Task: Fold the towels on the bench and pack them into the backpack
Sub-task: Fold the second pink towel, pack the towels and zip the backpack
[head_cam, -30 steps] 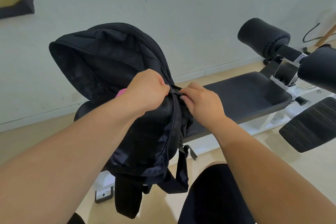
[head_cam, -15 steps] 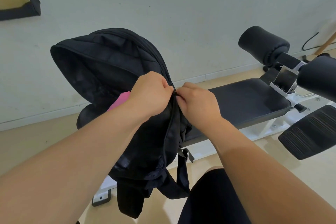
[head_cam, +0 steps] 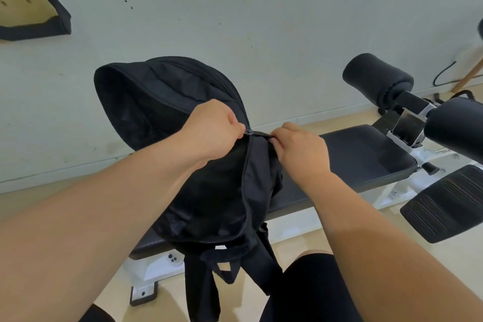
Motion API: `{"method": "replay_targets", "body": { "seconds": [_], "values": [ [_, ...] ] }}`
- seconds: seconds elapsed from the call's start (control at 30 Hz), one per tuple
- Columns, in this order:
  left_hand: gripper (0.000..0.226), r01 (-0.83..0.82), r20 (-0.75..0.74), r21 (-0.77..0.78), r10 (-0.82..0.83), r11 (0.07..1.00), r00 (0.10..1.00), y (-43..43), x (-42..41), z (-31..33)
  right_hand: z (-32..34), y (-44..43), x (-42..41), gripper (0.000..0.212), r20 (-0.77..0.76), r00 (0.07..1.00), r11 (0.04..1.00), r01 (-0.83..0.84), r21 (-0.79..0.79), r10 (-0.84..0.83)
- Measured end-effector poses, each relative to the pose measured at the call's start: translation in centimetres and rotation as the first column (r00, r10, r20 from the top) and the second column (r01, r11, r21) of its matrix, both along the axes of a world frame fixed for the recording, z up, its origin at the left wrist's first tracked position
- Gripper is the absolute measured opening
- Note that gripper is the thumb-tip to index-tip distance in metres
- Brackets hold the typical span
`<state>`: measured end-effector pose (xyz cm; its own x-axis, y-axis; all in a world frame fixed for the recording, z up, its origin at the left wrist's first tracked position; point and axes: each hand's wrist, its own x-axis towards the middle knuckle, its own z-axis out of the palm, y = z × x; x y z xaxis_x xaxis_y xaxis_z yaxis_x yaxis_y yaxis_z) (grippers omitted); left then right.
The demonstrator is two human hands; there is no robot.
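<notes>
The zip could jam from here: loose lining beside the small dark zipper pull (head_cam: 247, 132) may get drawn into the teeth, especially if you tug sideways without keeping the seam taut. The black fabric backpack (head_cam: 167, 102) stands on the black padded exercise bench (head_cam: 366, 154) with its top flap gaping, and no towel shows. Your left hand (head_cam: 211, 133) pinches the pull, knuckles up. Your right hand (head_cam: 300, 149) pinches the seam edge just beside it, with both forearms reaching forward.
</notes>
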<state>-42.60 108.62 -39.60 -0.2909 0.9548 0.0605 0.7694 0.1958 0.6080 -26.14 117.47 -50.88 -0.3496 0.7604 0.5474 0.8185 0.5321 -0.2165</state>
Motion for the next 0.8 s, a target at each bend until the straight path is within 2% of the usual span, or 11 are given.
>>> {"method": "replay_targets", "body": {
  "seconds": [0.1, 0.17, 0.23, 0.3, 0.37, 0.5, 0.57, 0.63, 0.67, 0.73, 0.8],
  "values": [
    [0.023, -0.022, 0.057, 0.022, 0.021, 1.0, 0.998, -0.7, -0.4, -0.3, 0.9, -0.1, -0.4, 0.02, -0.025, 0.999, 0.996, -0.034, -0.087, 0.032],
    [0.023, -0.037, 0.114, 0.041, 0.032, 0.998, 0.993, -1.2, -0.9, -0.7, 1.8, -0.5, -0.4, 0.017, -0.128, 0.98, 0.969, -0.175, -0.176, 0.154],
    [0.023, -0.021, 0.149, 0.047, 0.014, 0.999, 0.989, -1.5, -1.2, -1.0, 2.8, -1.3, -0.5, 0.021, -0.271, 0.918, 0.916, -0.348, -0.198, 0.29],
    [0.023, -0.012, 0.167, 0.051, 0.003, 0.999, 0.986, -1.7, -1.0, -1.2, 3.3, -1.7, -1.0, 0.025, -0.259, 0.885, 0.881, -0.438, -0.181, 0.387],
    [0.026, -0.017, 0.168, 0.065, 0.005, 0.998, 0.986, -1.6, -0.5, -1.3, 3.5, -1.7, -1.3, 0.024, -0.215, 0.883, 0.868, -0.457, -0.194, 0.417],
    [0.027, -0.041, 0.172, 0.092, 0.024, 0.995, 0.985, -1.2, 0.2, -0.9, 2.9, -2.1, -1.6, 0.021, -0.126, 0.915, 0.915, -0.394, -0.09, 0.382],
    [0.024, -0.038, 0.138, 0.09, 0.025, 0.995, 0.99, -1.0, 0.5, -0.7, 1.9, -2.7, -2.0, 0.023, -0.03, 0.971, 0.969, -0.236, 0.072, 0.238],
    [0.023, -0.037, 0.106, 0.092, 0.027, 0.995, 0.994, -1.0, 0.7, -0.7, 1.4, -3.2, -2.3, 0.007, 0.025, 0.993, 0.982, -0.122, 0.145, 0.119],
    [0.023, -0.042, 0.099, 0.092, 0.033, 0.995, 0.995, -1.1, 0.6, -0.7, 1.3, -3.2, -2.4, 0.005, 0.044, 0.995, 0.98, -0.093, 0.174, 0.087],
    [0.023, -0.053, 0.102, 0.093, 0.043, 0.994, 0.994, -1.3, 0.4, -0.9, 1.2, -3.0, -2.1, 0.018, 0.081, 0.995, 0.974, -0.066, 0.216, 0.049],
    [0.024, -0.067, 0.118, 0.106, 0.054, 0.992, 0.992, -1.6, 0.2, -0.8, 1.5, -2.9, -1.9, 0.02, 0.078, 0.995, 0.964, -0.077, 0.253, 0.059]
  ]
}}
